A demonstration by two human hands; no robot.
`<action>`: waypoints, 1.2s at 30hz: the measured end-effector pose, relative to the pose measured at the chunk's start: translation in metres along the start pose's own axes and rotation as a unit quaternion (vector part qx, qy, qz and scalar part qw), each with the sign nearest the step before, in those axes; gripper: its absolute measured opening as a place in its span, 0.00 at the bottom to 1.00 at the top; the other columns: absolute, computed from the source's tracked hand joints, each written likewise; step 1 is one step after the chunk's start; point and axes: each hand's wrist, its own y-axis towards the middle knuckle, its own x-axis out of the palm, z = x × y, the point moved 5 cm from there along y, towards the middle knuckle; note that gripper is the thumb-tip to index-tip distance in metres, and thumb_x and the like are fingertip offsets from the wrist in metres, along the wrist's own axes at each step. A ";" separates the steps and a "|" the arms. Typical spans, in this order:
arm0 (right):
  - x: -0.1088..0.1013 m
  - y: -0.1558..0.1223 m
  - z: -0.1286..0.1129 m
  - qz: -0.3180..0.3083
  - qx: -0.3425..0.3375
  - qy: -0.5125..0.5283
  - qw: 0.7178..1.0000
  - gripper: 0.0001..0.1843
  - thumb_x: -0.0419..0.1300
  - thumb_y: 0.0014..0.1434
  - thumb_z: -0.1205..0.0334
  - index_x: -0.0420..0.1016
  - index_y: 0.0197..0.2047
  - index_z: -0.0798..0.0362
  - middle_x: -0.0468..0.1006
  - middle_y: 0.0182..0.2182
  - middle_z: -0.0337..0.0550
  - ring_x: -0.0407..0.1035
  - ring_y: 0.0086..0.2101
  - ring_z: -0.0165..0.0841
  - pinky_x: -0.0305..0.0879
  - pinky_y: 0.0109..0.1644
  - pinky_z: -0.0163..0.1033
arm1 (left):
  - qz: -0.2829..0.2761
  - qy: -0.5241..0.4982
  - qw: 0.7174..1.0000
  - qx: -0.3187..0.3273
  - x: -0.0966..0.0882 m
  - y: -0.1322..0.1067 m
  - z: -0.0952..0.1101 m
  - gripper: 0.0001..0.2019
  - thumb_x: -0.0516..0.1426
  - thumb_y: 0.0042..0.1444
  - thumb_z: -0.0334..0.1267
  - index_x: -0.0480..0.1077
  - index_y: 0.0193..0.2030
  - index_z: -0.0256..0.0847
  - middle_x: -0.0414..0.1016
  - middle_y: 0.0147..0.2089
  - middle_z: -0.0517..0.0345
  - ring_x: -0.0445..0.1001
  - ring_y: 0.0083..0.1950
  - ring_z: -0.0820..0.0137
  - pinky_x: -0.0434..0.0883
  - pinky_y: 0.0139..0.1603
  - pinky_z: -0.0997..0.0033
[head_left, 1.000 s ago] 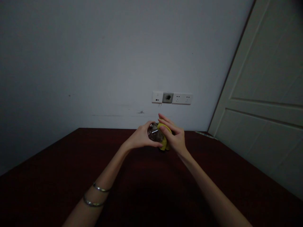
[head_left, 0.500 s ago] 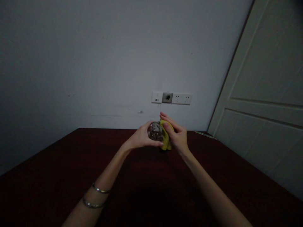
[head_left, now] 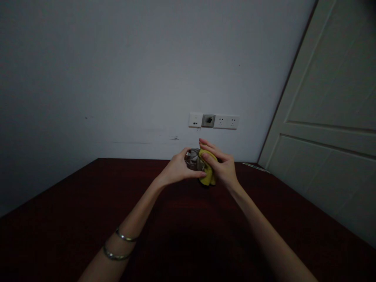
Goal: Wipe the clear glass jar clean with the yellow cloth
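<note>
A round, clear, glass-like object [head_left: 194, 159] is gripped between the thumb and fingers of my left hand [head_left: 178, 167]. Its exact kind is hard to make out in the dim light. My right hand [head_left: 222, 165] is closed on a yellow cloth [head_left: 209, 174], which presses against the right side of the clear object. The cloth and the right fingers hide that side. Both hands are raised above the dark red table, close together.
The dark red tabletop [head_left: 117, 199] reaches back to a pale wall [head_left: 132, 70]. Wall sockets [head_left: 225, 122] and a grey switch plate [head_left: 208, 120] sit just above the table's back edge. A white panelled door [head_left: 329, 117] stands along the right. Two metal bangles [head_left: 117, 256] circle my left forearm.
Both hands have shifted very slightly to the right, with the cloth and the clear object still together. The clear object looks a little turned in my left hand.
</note>
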 end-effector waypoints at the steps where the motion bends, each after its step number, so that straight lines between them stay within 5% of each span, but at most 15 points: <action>1: 0.003 -0.001 -0.003 -0.018 -0.015 -0.011 1.000 0.12 0.64 0.55 0.61 0.79 0.43 0.40 0.74 0.53 0.38 0.68 0.54 0.38 0.61 0.61 0.53 | 0.006 0.000 1.000 -0.007 -0.001 0.001 -0.002 0.33 0.68 0.38 0.41 0.64 0.52 0.36 0.73 0.46 0.49 0.73 0.45 0.61 0.71 0.44 0.60; 6: 0.019 -0.008 -0.021 -0.092 -0.086 -0.055 0.991 0.14 0.65 0.53 0.65 0.79 0.43 0.39 0.75 0.53 0.36 0.63 0.58 0.40 0.58 0.63 0.55 | 0.020 0.005 1.000 -0.008 -0.007 0.001 -0.003 0.34 0.67 0.39 0.38 0.61 0.54 0.34 0.73 0.46 0.47 0.73 0.44 0.63 0.71 0.43 0.62; 15: 0.003 -0.002 0.001 0.050 0.002 -0.017 0.999 0.10 0.62 0.56 0.60 0.80 0.42 0.42 0.77 0.51 0.40 0.71 0.51 0.36 0.66 0.57 0.50 | 0.036 0.100 0.994 0.020 -0.006 -0.003 0.005 0.38 0.69 0.35 0.41 0.63 0.55 0.38 0.73 0.47 0.48 0.73 0.46 0.60 0.70 0.47 0.58; 23: 0.029 -0.013 -0.025 -0.107 -0.172 -0.151 0.968 0.17 0.62 0.56 0.67 0.77 0.48 0.42 0.74 0.54 0.40 0.61 0.59 0.38 0.58 0.64 0.54 | 0.023 0.131 0.991 0.027 -0.012 -0.001 0.004 0.31 0.62 0.44 0.36 0.59 0.56 0.37 0.75 0.43 0.51 0.75 0.38 0.66 0.70 0.36 0.69; 30: 0.014 -0.006 -0.003 0.034 -0.025 -0.081 0.996 0.11 0.62 0.56 0.61 0.80 0.43 0.43 0.76 0.52 0.41 0.71 0.51 0.37 0.65 0.58 0.50 | 0.021 0.165 0.986 0.001 -0.011 -0.003 0.005 0.37 0.67 0.37 0.45 0.61 0.55 0.39 0.75 0.42 0.51 0.75 0.39 0.63 0.70 0.37 0.66; 33: 0.014 -0.006 -0.001 0.035 -0.014 -0.075 0.996 0.11 0.62 0.56 0.60 0.80 0.43 0.43 0.76 0.52 0.42 0.71 0.51 0.37 0.65 0.58 0.51 | 0.019 0.173 0.985 0.003 -0.010 -0.003 0.004 0.37 0.68 0.36 0.46 0.62 0.54 0.39 0.75 0.42 0.52 0.75 0.39 0.63 0.70 0.37 0.65; 36: 0.022 -0.010 -0.009 -0.030 -0.082 -0.109 0.990 0.14 0.62 0.56 0.63 0.78 0.45 0.41 0.74 0.54 0.40 0.66 0.56 0.39 0.60 0.62 0.53 | 0.024 0.159 0.987 0.009 -0.012 -0.003 0.001 0.34 0.66 0.40 0.42 0.61 0.55 0.39 0.75 0.41 0.52 0.75 0.37 0.64 0.69 0.35 0.67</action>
